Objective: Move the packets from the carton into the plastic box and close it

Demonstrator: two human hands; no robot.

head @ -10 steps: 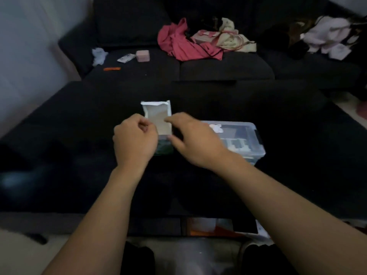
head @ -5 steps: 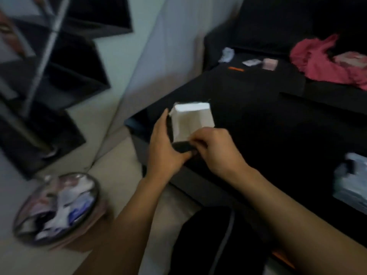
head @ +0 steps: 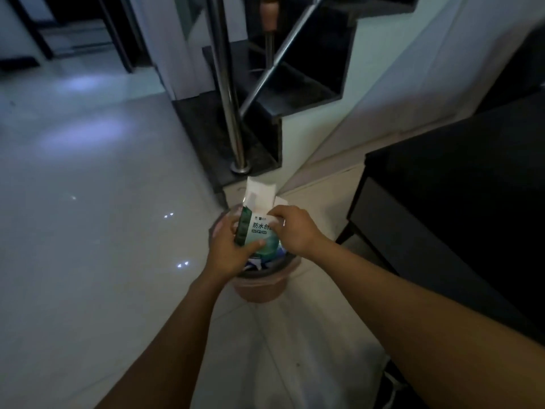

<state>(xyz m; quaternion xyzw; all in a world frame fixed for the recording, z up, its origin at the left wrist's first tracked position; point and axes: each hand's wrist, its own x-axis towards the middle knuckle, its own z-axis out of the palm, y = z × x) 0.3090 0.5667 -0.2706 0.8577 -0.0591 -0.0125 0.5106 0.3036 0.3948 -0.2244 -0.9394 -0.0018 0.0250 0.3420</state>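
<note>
Both hands hold the small carton (head: 259,222), white and green with printed characters, its white top flaps standing open. My left hand (head: 228,246) grips its lower left side, the thumb across the front. My right hand (head: 295,230) grips its right edge near the top. The carton hangs directly above a pink waste bin (head: 262,286) on the floor. The plastic box and the packets are out of view.
The bin holds scraps of rubbish under the carton. A dark low table (head: 460,208) stands at the right. A metal post (head: 228,95) and dark staircase steps (head: 295,84) rise behind the bin. Pale tiled floor (head: 88,216) spreads to the left.
My view has swung left and down from the dark table to the floor. Both hands carried the carton off the table to above the pink bin. The plastic box left the view.
</note>
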